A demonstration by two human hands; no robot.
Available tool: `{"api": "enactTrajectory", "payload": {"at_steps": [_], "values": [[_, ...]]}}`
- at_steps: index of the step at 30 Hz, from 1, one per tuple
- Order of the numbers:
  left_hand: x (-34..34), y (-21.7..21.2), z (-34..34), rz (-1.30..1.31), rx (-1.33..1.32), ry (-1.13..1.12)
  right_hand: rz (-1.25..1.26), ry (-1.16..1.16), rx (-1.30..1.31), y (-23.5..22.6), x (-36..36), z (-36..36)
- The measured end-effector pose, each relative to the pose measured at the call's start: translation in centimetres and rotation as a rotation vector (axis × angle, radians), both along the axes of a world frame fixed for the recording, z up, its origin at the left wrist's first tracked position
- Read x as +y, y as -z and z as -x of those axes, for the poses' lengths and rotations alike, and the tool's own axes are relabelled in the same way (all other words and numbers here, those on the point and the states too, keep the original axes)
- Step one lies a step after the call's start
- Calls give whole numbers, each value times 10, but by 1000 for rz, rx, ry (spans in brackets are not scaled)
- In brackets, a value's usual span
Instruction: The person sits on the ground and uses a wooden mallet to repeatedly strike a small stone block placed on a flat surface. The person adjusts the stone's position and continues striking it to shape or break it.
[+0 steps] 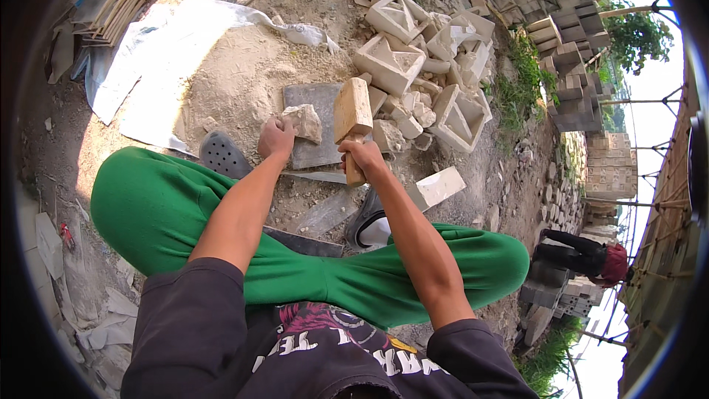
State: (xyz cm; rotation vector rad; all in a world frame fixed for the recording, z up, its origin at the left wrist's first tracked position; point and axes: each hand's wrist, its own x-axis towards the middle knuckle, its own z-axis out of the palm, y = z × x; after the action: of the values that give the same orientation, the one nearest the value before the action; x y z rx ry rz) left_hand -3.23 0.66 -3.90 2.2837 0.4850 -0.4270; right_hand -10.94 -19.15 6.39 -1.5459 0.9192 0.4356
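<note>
My right hand (pixel 360 154) is wrapped round the handle of a wooden mallet (pixel 352 112), whose blocky head points away from me. A rough, pale lump of stone (pixel 303 124) rests on a flat grey slab (pixel 314 96) on the ground. My left hand (pixel 276 138) grips the near left side of this lump, its fingertips partly hidden. The mallet head is just right of the lump, apart from it. A pale rectangular block (pixel 437 188) lies on the dirt to the right of my right hand.
Broken pale blocks with triangular hollows (pixel 391 63) are heaped beyond the slab. A white plastic sheet (pixel 173 52) lies at the left near stacked boards (pixel 111 4). My shoes (pixel 221 155) flank the work spot. Farther right, a person (pixel 583 258) bends near stacked blocks.
</note>
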Motion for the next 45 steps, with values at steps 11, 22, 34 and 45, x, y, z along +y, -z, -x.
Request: {"api": "enactTrajectory", "payload": {"at_steps": [11,22,34,45], "values": [[-11,-16,-18,-413,-262,1075,97,-139,172,60,6,39],[-15,-36,-24,-373,-149,821,-156,32,-37,73,15,64],[-14,-20,-1,-357,-157,608,-105,118,131,68,16,49],[-2,-15,-7,-301,-132,676,212,-90,11,63,10,12]]}}
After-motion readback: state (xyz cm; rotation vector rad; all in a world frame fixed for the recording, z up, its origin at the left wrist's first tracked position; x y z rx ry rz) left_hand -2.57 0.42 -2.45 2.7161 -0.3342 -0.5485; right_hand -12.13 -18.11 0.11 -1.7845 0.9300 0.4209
